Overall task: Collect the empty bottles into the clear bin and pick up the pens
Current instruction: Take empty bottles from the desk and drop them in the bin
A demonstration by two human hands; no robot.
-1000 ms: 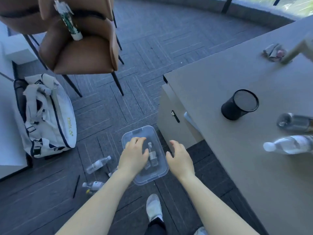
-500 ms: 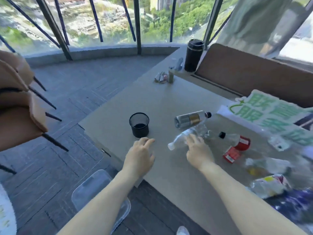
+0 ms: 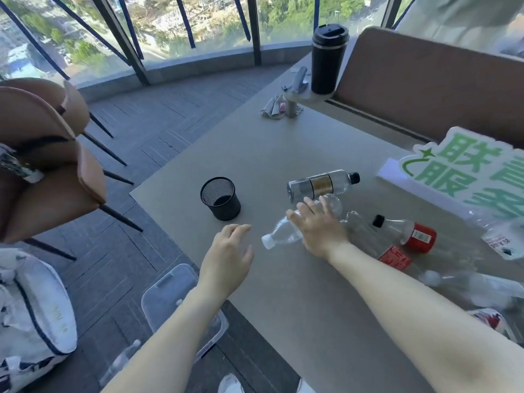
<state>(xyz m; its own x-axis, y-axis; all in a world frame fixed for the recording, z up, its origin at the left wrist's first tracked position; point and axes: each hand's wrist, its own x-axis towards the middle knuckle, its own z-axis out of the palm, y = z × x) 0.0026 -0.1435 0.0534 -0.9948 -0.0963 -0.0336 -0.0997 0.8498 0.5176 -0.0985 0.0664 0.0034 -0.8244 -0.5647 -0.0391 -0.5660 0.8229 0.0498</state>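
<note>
Clear bin [image 3: 170,282] on floor, left of bench [image 3: 283,293]. Left hand [image 3: 226,259] hovering, fingers apart, holding nothing. Right hand [image 3: 317,225] laid over clear bottle [image 3: 280,236], grip curling around its middle. Best: close fully at midbody, lift clear of 2 neighbouring bottles, then lower into bin.

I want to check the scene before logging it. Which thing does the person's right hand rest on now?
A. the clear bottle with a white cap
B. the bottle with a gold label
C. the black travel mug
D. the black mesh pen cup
A: the right hand lies over the clear bottle with a white cap on the table; the other three things stand or lie apart from it.
</note>
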